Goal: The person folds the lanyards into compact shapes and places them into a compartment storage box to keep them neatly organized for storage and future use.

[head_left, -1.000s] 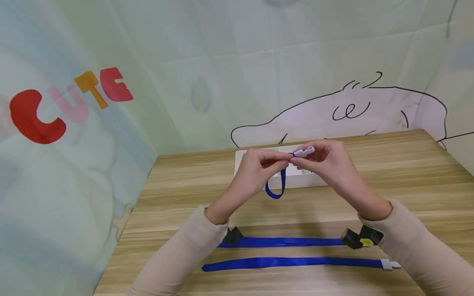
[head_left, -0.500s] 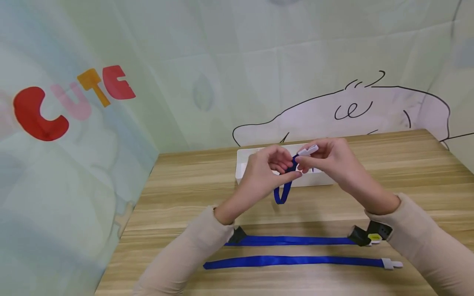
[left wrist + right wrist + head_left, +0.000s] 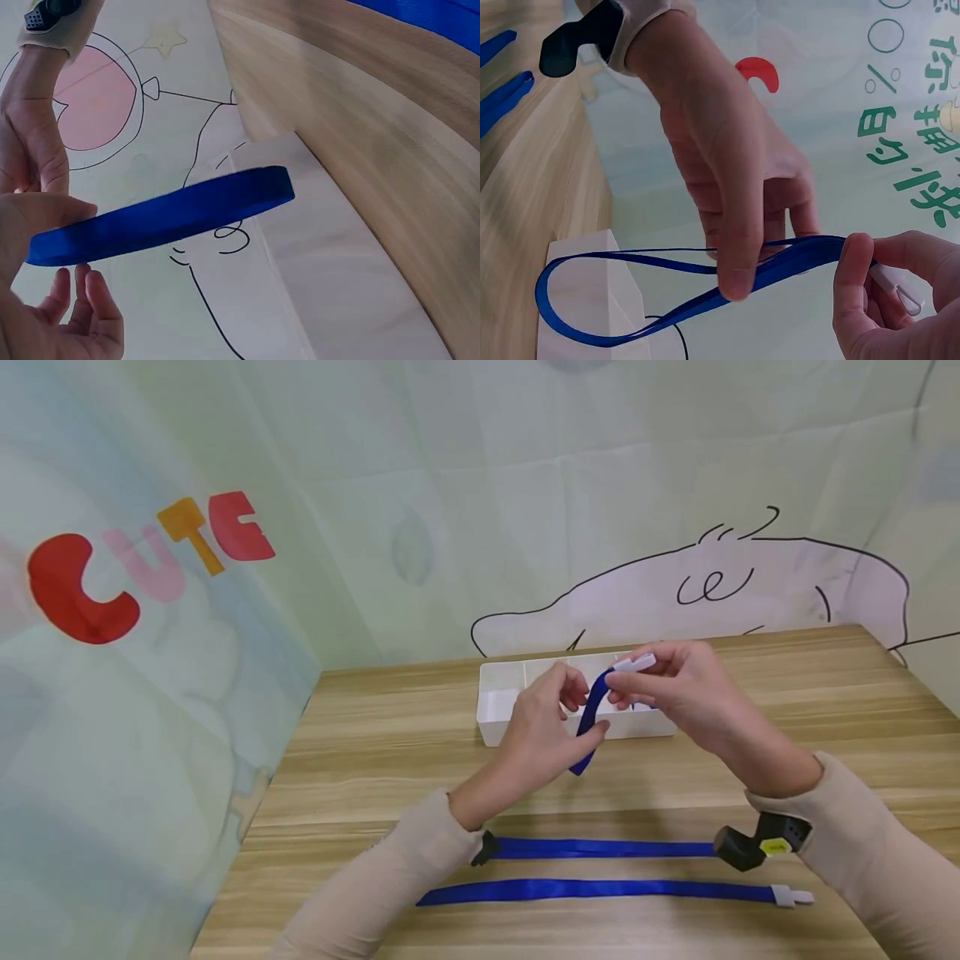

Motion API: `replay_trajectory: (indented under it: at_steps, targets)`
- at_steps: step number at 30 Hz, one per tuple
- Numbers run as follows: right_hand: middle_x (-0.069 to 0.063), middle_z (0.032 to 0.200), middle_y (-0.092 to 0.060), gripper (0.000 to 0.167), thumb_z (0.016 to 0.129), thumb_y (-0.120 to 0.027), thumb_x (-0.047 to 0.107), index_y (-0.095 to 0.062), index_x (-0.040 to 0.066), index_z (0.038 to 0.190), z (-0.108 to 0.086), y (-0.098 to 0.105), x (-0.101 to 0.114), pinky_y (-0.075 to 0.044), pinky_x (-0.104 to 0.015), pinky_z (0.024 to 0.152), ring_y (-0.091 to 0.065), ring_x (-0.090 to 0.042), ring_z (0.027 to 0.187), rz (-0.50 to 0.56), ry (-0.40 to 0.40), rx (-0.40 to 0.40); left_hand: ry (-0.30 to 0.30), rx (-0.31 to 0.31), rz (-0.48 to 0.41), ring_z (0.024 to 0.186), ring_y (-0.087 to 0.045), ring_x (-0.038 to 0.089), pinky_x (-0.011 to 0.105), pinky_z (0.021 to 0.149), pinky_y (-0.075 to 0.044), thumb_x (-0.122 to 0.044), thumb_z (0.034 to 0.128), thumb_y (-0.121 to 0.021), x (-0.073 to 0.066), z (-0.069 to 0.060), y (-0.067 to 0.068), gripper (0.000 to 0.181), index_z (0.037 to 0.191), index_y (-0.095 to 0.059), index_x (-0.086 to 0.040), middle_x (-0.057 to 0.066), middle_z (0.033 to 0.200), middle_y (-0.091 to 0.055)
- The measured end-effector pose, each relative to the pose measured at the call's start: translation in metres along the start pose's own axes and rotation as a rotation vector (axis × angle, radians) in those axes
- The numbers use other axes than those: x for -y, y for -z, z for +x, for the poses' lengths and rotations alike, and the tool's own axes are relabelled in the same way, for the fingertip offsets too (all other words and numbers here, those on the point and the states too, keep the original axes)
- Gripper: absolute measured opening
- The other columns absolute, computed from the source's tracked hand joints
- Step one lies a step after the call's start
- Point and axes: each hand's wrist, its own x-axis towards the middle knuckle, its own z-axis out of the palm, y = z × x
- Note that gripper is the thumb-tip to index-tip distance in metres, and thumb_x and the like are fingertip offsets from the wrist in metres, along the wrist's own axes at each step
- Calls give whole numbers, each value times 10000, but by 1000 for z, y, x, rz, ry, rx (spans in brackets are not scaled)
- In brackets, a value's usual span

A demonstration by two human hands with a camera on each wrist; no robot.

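A folded blue lanyard (image 3: pixel 594 703) with a white plastic clip (image 3: pixel 636 662) hangs above the white box. Thumb and fingers of my right hand (image 3: pixel 693 702) pinch it just below the clip, also plain in the right wrist view. Lower down, my left hand (image 3: pixel 542 718) surrounds the strap loosely. Its thumb lies on the near side, its fingers on the far side, with a gap between them. In the right wrist view the lanyard's lower end forms a wide loop (image 3: pixel 546 300) beyond the left hand (image 3: pixel 727 142).
Behind the hands stands a white compartment box (image 3: pixel 498 728), with something blue partly visible at its right end. Two blue lanyards lie across the wooden table nearer me, one farther strap (image 3: pixel 600 848) and one nearer strap (image 3: pixel 592 890). A printed curtain (image 3: pixel 420 510) hangs behind the table.
My left hand has loosened from its pinch by the clip, its thumb and fingers spreading and dropping down the strap. The right hand has shifted slightly right, holding the lanyard.
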Motion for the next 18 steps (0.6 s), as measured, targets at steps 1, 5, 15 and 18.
replay_trajectory:
  at_steps: [1, 5, 15, 18]
  targets:
    - [-94, 874, -717, 41, 910, -723, 26, -728, -14, 910, 0, 0, 0, -588, -288, 775, -705, -198, 763, 27, -5, 2, 4, -2, 11, 838, -571, 154, 189, 670, -502, -129, 810, -832, 1, -1, 0, 375, 1028, -530, -84, 29, 908, -593]
    - [-105, 847, -730, 68, 914, -699, -15, -742, 30, 887, -2, 3, 2, -590, -278, 764, -707, -187, 743, 105, -9, 9, 22, 2, 29, 823, -573, 104, 199, 672, -493, -90, 808, -814, 4, -4, 0, 304, 997, -576, -90, -8, 897, -616]
    - [-121, 852, -733, 103, 915, -666, -74, -733, 0, 887, -7, 23, 6, -592, -277, 749, -711, -184, 727, 218, 15, 5, 129, 132, 34, 847, -630, 100, 303, 770, -501, -126, 861, -788, 16, -11, 7, 142, 933, -668, -105, -48, 850, -679]
    - [-116, 853, -732, 92, 918, -668, -63, -732, -1, 895, -9, 28, 8, -590, -268, 746, -708, -178, 727, 212, 20, 4, 137, 147, 40, 855, -637, 130, 273, 756, -478, -112, 876, -769, 19, -12, 9, 115, 947, -680, -97, -36, 844, -683]
